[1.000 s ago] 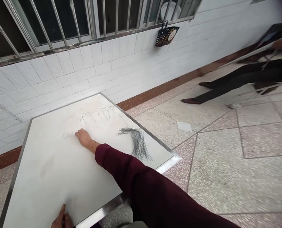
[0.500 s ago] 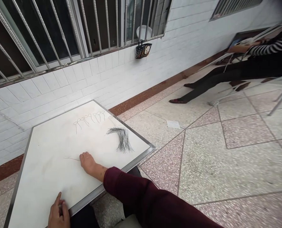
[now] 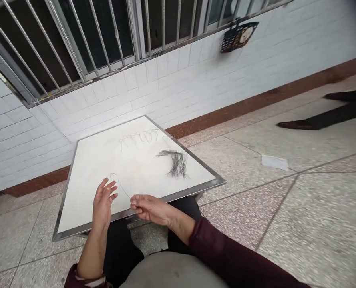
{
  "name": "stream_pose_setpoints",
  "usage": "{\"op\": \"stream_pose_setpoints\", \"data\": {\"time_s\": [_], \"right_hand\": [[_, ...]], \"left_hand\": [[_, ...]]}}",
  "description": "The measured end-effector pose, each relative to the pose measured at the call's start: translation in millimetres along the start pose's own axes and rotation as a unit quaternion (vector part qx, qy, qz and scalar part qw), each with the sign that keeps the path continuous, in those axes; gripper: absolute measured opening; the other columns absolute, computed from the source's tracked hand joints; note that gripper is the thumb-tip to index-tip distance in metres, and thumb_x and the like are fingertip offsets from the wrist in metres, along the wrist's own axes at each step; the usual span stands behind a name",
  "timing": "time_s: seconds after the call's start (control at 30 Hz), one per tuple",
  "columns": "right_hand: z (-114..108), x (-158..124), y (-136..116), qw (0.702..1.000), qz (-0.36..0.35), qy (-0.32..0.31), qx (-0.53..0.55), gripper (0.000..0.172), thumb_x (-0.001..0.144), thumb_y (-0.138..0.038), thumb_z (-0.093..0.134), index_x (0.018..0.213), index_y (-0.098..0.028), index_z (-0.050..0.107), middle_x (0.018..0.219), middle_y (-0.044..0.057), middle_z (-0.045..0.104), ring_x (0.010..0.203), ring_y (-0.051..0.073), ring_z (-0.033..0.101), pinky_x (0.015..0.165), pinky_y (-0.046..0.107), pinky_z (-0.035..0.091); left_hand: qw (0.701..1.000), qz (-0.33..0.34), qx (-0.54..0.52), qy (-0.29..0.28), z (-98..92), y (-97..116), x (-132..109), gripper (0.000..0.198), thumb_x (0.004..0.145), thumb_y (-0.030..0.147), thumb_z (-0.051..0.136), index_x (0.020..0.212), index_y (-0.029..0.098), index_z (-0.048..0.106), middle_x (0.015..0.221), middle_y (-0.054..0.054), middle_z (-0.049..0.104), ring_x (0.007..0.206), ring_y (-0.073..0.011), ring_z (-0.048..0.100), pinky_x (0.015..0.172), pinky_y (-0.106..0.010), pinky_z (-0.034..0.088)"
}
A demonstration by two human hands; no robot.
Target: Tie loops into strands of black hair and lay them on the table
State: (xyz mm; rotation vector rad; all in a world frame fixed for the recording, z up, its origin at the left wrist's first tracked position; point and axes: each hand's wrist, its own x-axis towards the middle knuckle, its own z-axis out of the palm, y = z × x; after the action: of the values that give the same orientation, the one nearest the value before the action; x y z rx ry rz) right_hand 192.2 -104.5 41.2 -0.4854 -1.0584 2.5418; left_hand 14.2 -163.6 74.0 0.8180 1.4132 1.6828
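My right hand (image 3: 149, 208) is pinched on the end of a thin dark wire (image 3: 124, 189) over the near edge of the white table (image 3: 90, 200). The wire's far end bends into a small loop. Beside that loop my left hand (image 3: 104, 200) is raised with its fingers apart, holding nothing; whether a fingertip touches the wire I cannot tell. A loose heap of straight dark wires (image 3: 178, 164) lies on the right part of the tabletop. Along the far side lies a row of several looped wires (image 3: 138, 138).
A white tiled wall (image 3: 172, 88) with barred windows stands behind the table. From the bars hangs a black basket (image 3: 239, 37). A white sheet (image 3: 274, 162) lies on the tiled floor, and another person's legs (image 3: 324, 120) stretch in from the right.
My right hand has drawn back toward me with the wire. My left hand has risen from the table's near edge to beside the loop. The view has swung left.
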Motion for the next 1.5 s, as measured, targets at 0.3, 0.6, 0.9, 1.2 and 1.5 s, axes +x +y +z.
{"op": "stream_pose_setpoints", "data": {"time_s": [0.3, 0.6, 0.9, 1.2, 1.5], "right_hand": [[1, -17, 9, 0.999, 0.008, 0.024, -0.039, 0.032, 0.068, -0.033, 0.078, 0.078, -0.015, 0.055, 0.072, -0.002, 0.051, 0.057, 0.005, 0.037, 0.051, 0.019, 0.022], [11, -30, 7, 0.982, -0.061, -0.013, -0.178, 0.026, 0.081, -0.041, 0.064, 0.088, -0.018, 0.053, 0.072, -0.003, 0.046, 0.059, 0.008, 0.033, 0.053, 0.022, 0.023], [26, -34, 4, 0.932, -0.181, 0.027, -0.312, 0.030, 0.091, -0.048, 0.053, 0.097, -0.019, 0.052, 0.080, -0.001, 0.047, 0.068, 0.011, 0.040, 0.062, 0.025, 0.034], [40, -18, 0, 0.942, -0.247, 0.104, -0.204, 0.033, 0.079, -0.041, 0.071, 0.099, -0.021, 0.054, 0.086, 0.000, 0.053, 0.077, 0.012, 0.049, 0.065, 0.025, 0.041], [46, -20, 4, 0.942, -0.253, 0.108, -0.190, 0.028, 0.084, -0.041, 0.065, 0.098, -0.020, 0.053, 0.079, -0.003, 0.048, 0.070, 0.010, 0.046, 0.066, 0.025, 0.040]], "left_hand": [[0.998, 0.028, -0.038, 0.040, 19.6, 14, -17, 0.047, 0.070, 0.036, 0.078, 0.110, 0.015, 0.064, 0.079, -0.002, 0.065, 0.075, -0.0133, 0.063, 0.067, -0.025, 0.046], [0.997, 0.058, -0.037, 0.018, 21.7, 14, -34, 0.060, 0.073, 0.031, 0.076, 0.128, 0.019, 0.055, 0.086, -0.004, 0.065, 0.084, -0.0141, 0.060, 0.072, -0.024, 0.045], [0.990, 0.089, -0.107, 0.025, 28.3, 18, -48, 0.053, 0.077, 0.029, 0.074, 0.127, 0.024, 0.055, 0.083, 0.001, 0.060, 0.082, -0.0119, 0.058, 0.081, -0.027, 0.047], [0.991, 0.064, -0.113, -0.011, 34.3, 15, -63, 0.050, 0.080, 0.027, 0.072, 0.126, 0.025, 0.054, 0.082, 0.001, 0.059, 0.081, -0.0113, 0.059, 0.084, -0.027, 0.047], [0.994, 0.061, -0.087, -0.009, 35.8, 7, -68, 0.050, 0.081, 0.029, 0.070, 0.128, 0.025, 0.054, 0.083, 0.001, 0.058, 0.080, -0.0102, 0.056, 0.082, -0.023, 0.043]]}}
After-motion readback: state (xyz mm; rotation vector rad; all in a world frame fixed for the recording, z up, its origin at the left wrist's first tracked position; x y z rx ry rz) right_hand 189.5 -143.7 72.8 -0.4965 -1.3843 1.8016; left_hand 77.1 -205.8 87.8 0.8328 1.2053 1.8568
